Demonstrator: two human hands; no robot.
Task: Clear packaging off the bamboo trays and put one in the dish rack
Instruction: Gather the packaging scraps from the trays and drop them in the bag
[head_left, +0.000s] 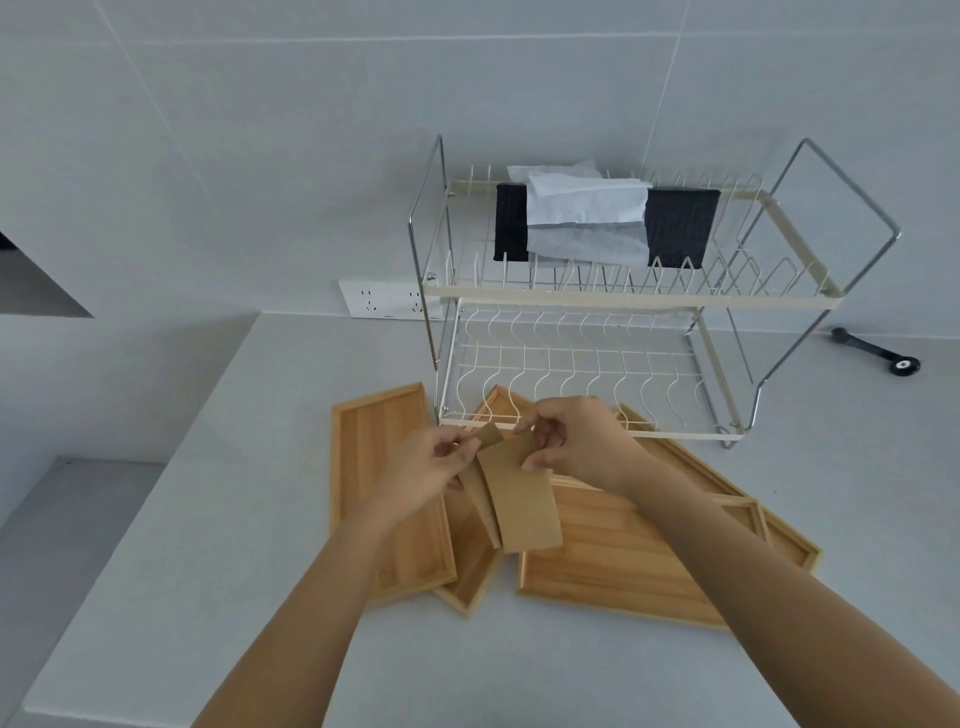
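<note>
while both hands pinch it, left hand (415, 470) and right hand (576, 441), the brown cardboard sleeve (524, 499) curls.

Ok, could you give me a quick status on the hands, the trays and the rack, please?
Left hand and right hand pinching cardboard sleeve. Bamboo trays on counter. Dish rack lower tier empty; upper tier holds black packet.

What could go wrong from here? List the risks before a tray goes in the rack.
1. The bamboo trays lie overlapped in a loose pile on the grey counter; pulling one out may shift the rest.
2. The two-tier white wire dish rack already holds a black and white packet on its upper tier.
3. Both hands, left hand and right hand, are occupied by the brown cardboard sleeve.
</note>
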